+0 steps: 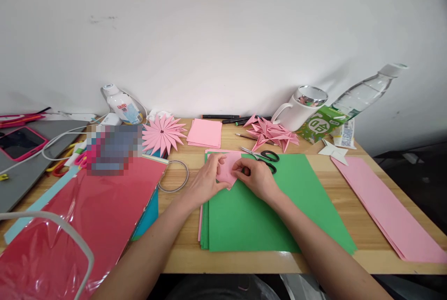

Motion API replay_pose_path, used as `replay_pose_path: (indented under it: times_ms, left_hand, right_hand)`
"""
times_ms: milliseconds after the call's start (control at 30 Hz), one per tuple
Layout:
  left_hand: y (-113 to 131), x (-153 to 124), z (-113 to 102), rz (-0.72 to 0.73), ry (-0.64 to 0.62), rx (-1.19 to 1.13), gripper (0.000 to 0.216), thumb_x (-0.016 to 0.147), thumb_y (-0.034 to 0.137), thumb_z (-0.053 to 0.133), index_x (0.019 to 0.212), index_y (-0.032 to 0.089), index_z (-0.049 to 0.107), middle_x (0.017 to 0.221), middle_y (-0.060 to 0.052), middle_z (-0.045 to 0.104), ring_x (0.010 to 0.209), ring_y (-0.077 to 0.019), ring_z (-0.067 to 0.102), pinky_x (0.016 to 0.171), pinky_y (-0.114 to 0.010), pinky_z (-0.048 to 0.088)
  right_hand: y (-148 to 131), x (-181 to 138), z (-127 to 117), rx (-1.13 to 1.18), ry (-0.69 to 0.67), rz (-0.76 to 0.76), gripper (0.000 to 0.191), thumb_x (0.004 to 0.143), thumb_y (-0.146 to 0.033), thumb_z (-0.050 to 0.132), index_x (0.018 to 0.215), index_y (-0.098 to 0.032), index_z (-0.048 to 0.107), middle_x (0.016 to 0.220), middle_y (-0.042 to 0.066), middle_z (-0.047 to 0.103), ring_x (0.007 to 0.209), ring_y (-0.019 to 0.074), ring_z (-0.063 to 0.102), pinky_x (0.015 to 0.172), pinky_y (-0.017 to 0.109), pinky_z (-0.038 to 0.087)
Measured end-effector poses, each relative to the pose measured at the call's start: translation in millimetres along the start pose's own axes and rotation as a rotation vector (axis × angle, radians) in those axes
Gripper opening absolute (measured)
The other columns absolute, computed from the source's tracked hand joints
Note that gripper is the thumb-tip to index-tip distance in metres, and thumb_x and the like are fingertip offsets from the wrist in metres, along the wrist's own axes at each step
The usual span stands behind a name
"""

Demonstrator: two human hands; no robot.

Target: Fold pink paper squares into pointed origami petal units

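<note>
Green underneath: working over green sheets (272,211) at lower centre. Holding folded pink paper (226,166) mid-frame, between left hand (209,174) and right hand (256,176), point toward bottom of frame; can't tell long axis. Pinching right edge with right; touching left side with left, thumb and fingers apart. About equally near both. Farther: scissors (256,154), then pink squares (204,133).

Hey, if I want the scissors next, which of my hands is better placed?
Probably your right hand: the scissors lie just beyond it. Your left hand is farther off, on the other side of the pink paper. Both hands are at that paper, though.
</note>
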State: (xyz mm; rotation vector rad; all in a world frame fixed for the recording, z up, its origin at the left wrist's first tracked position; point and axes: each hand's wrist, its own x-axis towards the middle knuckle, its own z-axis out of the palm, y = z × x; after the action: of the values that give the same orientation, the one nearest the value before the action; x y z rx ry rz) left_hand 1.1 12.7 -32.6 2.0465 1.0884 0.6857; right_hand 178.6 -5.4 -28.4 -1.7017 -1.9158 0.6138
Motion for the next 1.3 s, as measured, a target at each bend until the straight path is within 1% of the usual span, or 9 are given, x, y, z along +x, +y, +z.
replay_pose_path:
  times_ms: [233,333,533,600,700,767,933,1167,1300]
  left_hand:
    - [2.7,0.3,-3.2,0.003,-0.026,0.041,0.067,0.062,0.020,0.074,0.115,0.023,0.034,0.091,0.001,0.058,0.078,-0.0143,0.054,0.072,-0.029,0.045]
    - [4.4,-0.8,-4.8,-0.012,-0.016,0.058,0.069,0.062,0.020,0.074,0.117,0.023,0.033,0.090,0.001,0.060,0.078,-0.0148,0.057,0.073,-0.030,0.046]
    - [1.7,-5.2,-8.5,0.004,-0.077,0.059,0.064,0.070,0.021,0.068,0.124,0.025,0.034,0.094,0.000,0.066,0.085,-0.0155,0.062,0.079,-0.032,0.047]
    - [1.4,-5.0,-9.7,0.032,-0.074,0.088,0.053,0.072,0.022,0.067,0.118,0.024,0.043,0.095,-0.001,0.065,0.083,-0.0156,0.062,0.078,-0.031,0.048]
    - [3.0,-3.0,-11.3,0.145,-0.080,0.154,0.019,0.075,0.021,0.064,0.093,0.020,0.058,0.088,-0.003,0.063,0.080,-0.0154,0.060,0.073,-0.028,0.046]
    - [4.7,-1.6,-12.0,0.231,-0.092,0.182,0.003,0.080,0.020,0.059,0.080,0.018,0.061,0.083,-0.003,0.062,0.081,-0.0155,0.057,0.072,-0.027,0.045]
    - [7.7,-0.6,-12.7,0.343,-0.163,0.215,0.020,0.088,0.023,0.047,0.079,0.017,0.064,0.083,-0.005,0.062,0.085,-0.0159,0.053,0.077,-0.028,0.043]
    - [14.0,-3.0,-16.0,0.308,-0.242,0.260,0.028,0.089,0.015,0.040,0.076,0.018,0.065,0.084,-0.005,0.058,0.085,-0.0155,0.050,0.072,-0.027,0.043]
    - [16.5,-3.5,-13.9,0.315,-0.242,0.310,0.025,0.089,0.017,0.043,0.075,0.017,0.064,0.082,-0.004,0.057,0.084,-0.0155,0.049,0.071,-0.027,0.043]
  right_hand:
    - [-2.2,0.1,0.2,-0.012,0.007,0.044,0.003,0.071,-0.020,0.062,0.074,-0.020,0.064,0.059,-0.003,0.058,0.053,0.0113,0.051,0.052,0.022,0.034]
    - [-1.6,0.7,0.3,0.001,0.007,0.043,0.004,0.071,-0.021,0.061,0.073,-0.020,0.064,0.059,-0.002,0.059,0.053,0.0116,0.051,0.052,0.022,0.035]
    - [-0.9,1.4,-0.7,0.009,-0.006,0.050,0.004,0.072,-0.021,0.061,0.074,-0.020,0.064,0.059,-0.002,0.060,0.053,0.0116,0.052,0.051,0.022,0.035]
    - [-0.6,1.5,-0.5,0.017,-0.001,0.042,0.005,0.072,-0.022,0.060,0.073,-0.020,0.064,0.059,-0.002,0.059,0.052,0.0116,0.052,0.051,0.022,0.035]
    - [-0.5,1.7,-0.2,0.026,-0.002,0.035,0.004,0.073,-0.021,0.060,0.073,-0.020,0.064,0.058,-0.002,0.060,0.052,0.0117,0.051,0.050,0.022,0.035]
    - [-1.1,1.6,-0.4,0.030,-0.006,0.034,0.004,0.073,-0.020,0.060,0.072,-0.020,0.064,0.059,-0.002,0.060,0.052,0.0116,0.050,0.051,0.022,0.034]
    - [-2.5,0.7,-1.1,0.026,-0.007,0.022,0.004,0.072,-0.017,0.060,0.070,-0.020,0.062,0.060,-0.002,0.060,0.053,0.0114,0.049,0.052,0.022,0.034]
    - [2.3,1.2,1.2,-0.001,-0.010,-0.052,0.006,0.073,-0.015,0.059,0.070,-0.020,0.059,0.062,-0.002,0.057,0.054,0.0110,0.048,0.052,0.022,0.034]
    - [5.8,2.5,-0.8,0.047,-0.072,-0.145,0.005,0.076,-0.015,0.058,0.073,-0.018,0.059,0.069,0.000,0.056,0.056,0.0106,0.048,0.054,0.023,0.038]
